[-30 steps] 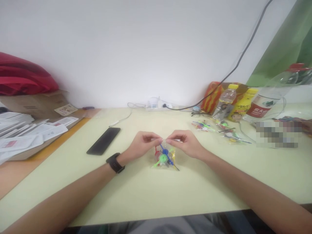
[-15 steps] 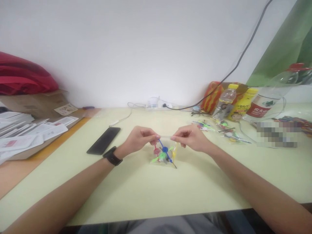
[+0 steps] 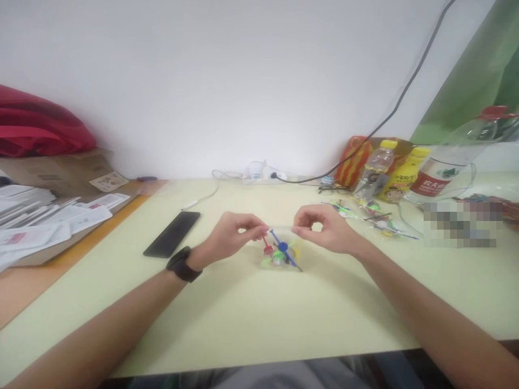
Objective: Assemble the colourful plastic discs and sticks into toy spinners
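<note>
Clear bag (image 3: 279,263): dead center between both hands, above or on the table (image 3: 227,324), honestly can't tell if the bottom touches
Inside it: plastic bits (image 3: 283,246), blue, red, green and yellow
Left hand (image 3: 235,233): thumb and fingertips pinched tight on the top left corner
Right hand (image 3: 324,229): pinching the top right corner, roundish gap behind the pinch
Black watch (image 3: 183,265): left wrist
Phone (image 3: 172,233): lying flat, left of the left hand
Back right: more bagged pieces (image 3: 387,224), then bottles (image 3: 375,168)

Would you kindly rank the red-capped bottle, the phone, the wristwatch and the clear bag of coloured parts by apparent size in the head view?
1. Red-capped bottle
2. Phone and clear bag: too alike to rank
3. Wristwatch
</note>
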`<state>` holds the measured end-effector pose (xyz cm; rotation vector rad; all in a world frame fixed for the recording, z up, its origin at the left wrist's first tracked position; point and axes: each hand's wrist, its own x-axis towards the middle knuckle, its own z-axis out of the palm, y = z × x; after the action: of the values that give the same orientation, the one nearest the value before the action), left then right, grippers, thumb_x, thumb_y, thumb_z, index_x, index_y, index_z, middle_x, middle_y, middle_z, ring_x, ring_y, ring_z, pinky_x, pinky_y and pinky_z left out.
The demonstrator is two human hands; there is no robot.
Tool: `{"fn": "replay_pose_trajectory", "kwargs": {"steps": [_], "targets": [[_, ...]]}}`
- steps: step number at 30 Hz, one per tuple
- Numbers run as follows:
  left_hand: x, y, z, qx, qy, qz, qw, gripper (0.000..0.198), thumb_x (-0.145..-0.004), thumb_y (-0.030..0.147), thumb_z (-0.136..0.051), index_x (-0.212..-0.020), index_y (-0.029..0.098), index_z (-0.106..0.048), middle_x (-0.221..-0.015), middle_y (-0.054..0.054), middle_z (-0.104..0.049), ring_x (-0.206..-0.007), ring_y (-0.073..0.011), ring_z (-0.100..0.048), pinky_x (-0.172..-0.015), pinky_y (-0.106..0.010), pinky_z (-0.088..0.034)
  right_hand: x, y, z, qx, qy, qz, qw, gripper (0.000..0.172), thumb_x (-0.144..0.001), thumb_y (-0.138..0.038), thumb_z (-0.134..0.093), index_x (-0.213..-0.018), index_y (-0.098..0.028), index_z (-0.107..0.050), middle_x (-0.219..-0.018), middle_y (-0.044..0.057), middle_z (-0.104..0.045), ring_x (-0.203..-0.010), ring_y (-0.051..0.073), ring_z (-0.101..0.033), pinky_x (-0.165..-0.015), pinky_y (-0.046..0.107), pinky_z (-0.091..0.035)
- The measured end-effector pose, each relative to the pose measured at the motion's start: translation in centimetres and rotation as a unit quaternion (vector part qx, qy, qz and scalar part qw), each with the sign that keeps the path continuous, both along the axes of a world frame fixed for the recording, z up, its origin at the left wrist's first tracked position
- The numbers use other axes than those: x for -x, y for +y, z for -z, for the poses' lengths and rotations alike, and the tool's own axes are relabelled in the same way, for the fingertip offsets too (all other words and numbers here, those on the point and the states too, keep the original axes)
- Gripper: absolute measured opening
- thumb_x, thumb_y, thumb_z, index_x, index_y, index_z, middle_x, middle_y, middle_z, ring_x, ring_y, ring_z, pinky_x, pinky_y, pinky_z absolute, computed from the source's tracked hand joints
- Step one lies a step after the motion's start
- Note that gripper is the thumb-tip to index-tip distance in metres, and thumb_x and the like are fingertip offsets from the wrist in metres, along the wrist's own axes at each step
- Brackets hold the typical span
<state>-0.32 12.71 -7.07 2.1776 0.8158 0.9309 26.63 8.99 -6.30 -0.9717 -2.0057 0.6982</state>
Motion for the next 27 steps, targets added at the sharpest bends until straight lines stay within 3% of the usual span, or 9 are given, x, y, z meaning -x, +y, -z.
{"fn": "replay_pose_trajectory", "kwargs": {"steps": [8, 12, 15, 18, 22, 27], "targets": [[0.4, 0.5, 1.0, -0.045, -0.001, -0.043, 0.998, 0.027, -0.092, 0.045, -0.071, -0.089, 0.021, -0.082, -0.083, -0.006, -0.079, -0.072, -0.0202, -0.071, -0.065, -0.027, -0.054, 1.6, -0.2, 1.3, -0.032, 0.019, 0.043, 0.998, 0.022, -0.089, -0.038, -0.068, -0.078, -0.019, -0.072, -0.069, 0.003, -0.067, -0.063, 0.016, -0.056, -0.059, 0.030, -0.043], [0.9, 1.3, 1.6, -0.015, -0.003, -0.066, 0.998, 0.030, -0.093, 0.046, -0.068, -0.085, 0.019, -0.078, -0.081, -0.005, -0.077, -0.063, -0.0164, -0.068, -0.059, -0.025, -0.051, 1.5, -0.5, 1.3, -0.136, 0.001, 0.102, 0.985, 0.012, -0.092, -0.027, -0.061, -0.088, -0.020, -0.070, -0.071, 0.002, -0.064, -0.061, 0.015, -0.053, -0.060, 0.030, -0.042], [1.0, 1.7, 2.3, -0.008, 0.010, -0.075, 0.997, 0.032, -0.095, 0.047, -0.066, -0.085, 0.018, -0.076, -0.081, -0.005, -0.077, -0.062, -0.0157, -0.067, -0.057, -0.024, -0.049, 1.9, -1.1, 1.8, -0.234, -0.073, 0.085, 0.966, 0.019, -0.095, -0.016, -0.050, -0.097, -0.020, -0.068, -0.077, 0.004, -0.065, -0.068, 0.017, -0.056, -0.066, 0.030, -0.042], [1.0, 1.9, 3.2, -0.004, 0.031, -0.072, 0.997, 0.033, -0.094, 0.048, -0.066, -0.085, 0.018, -0.076, -0.077, -0.004, -0.076, -0.062, -0.0155, -0.064, -0.057, -0.024, -0.047, 2.8, -1.9, 2.5, -0.301, -0.225, 0.031, 0.926, 0.026, -0.094, -0.007, -0.044, -0.088, -0.019, -0.067, -0.079, 0.006, -0.065, -0.074, 0.019, -0.057, -0.069, 0.032, -0.040], [0.9, 2.2, 3.9, 0.005, 0.052, -0.051, 0.997, 0.034, -0.094, 0.047, -0.065, -0.082, 0.018, -0.076, -0.075, -0.004, -0.074, -0.065, -0.0156, -0.062, -0.060, -0.024, -0.046, 3.9, -2.5, 3.4, -0.267, -0.405, -0.032, 0.874, 0.025, -0.091, -0.001, -0.049, -0.080, -0.018, -0.063, -0.078, 0.005, -0.065, -0.077, 0.020, -0.059, -0.074, 0.032, -0.040], [0.8, 1.9, 4.0, 0.009, 0.093, -0.035, 0.995, 0.034, -0.096, 0.047, -0.063, -0.083, 0.017, -0.075, -0.075, -0.002, -0.072, -0.067, -0.0148, -0.060, -0.061, -0.024, -0.044, 3.1, -2.3, 3.1, -0.160, -0.498, 0.008, 0.852, 0.022, -0.088, -0.001, -0.050, -0.095, -0.016, -0.066, -0.090, 0.009, -0.070, -0.085, 0.024, -0.065, -0.074, 0.034, -0.043]]}}
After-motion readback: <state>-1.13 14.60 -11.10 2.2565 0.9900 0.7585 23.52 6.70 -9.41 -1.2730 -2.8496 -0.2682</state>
